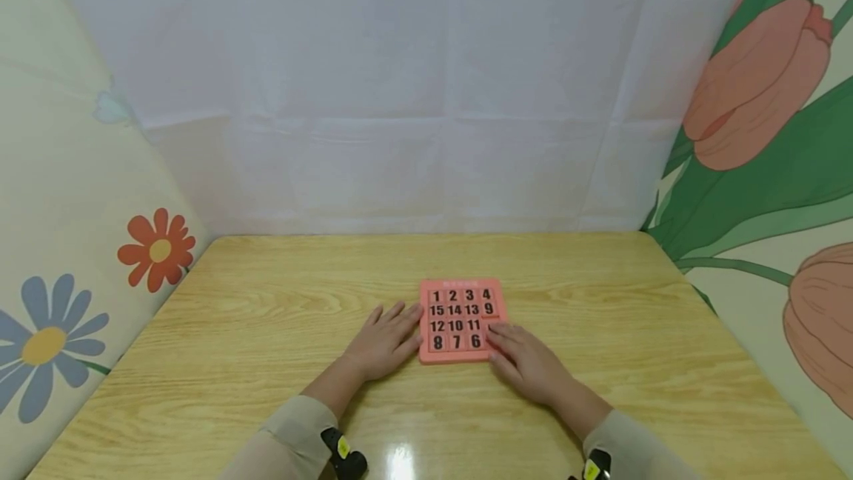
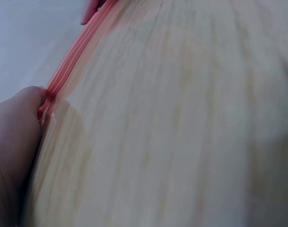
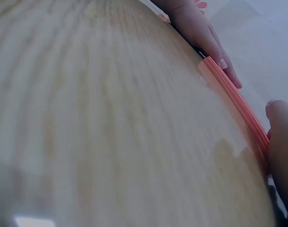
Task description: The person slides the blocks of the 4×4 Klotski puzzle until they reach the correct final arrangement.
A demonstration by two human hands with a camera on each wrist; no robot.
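Note:
A pink sliding number puzzle (image 1: 460,358) lies flat on the wooden table, its tiles printed with black numerals. The left hand (image 1: 384,343) rests along the puzzle's left edge, fingers extended and touching the frame. On the opposite side, the right hand (image 1: 529,365) has its fingertips over the lower right cells, below the tile marked 9 (image 1: 489,309), and hides what lies there. Its thumb is by the lower right corner. In the left wrist view, the left thumb (image 2: 28,106) touches the puzzle's near side (image 2: 73,59). The right wrist view shows both hands at the puzzle's ends.
The wooden table (image 1: 266,280) extends around the puzzle on all sides. A white cloth (image 1: 426,95) hangs behind it. Flower-printed walls (image 1: 60,169) stand at left and right. Dark devices (image 1: 343,454) are strapped at both sleeves.

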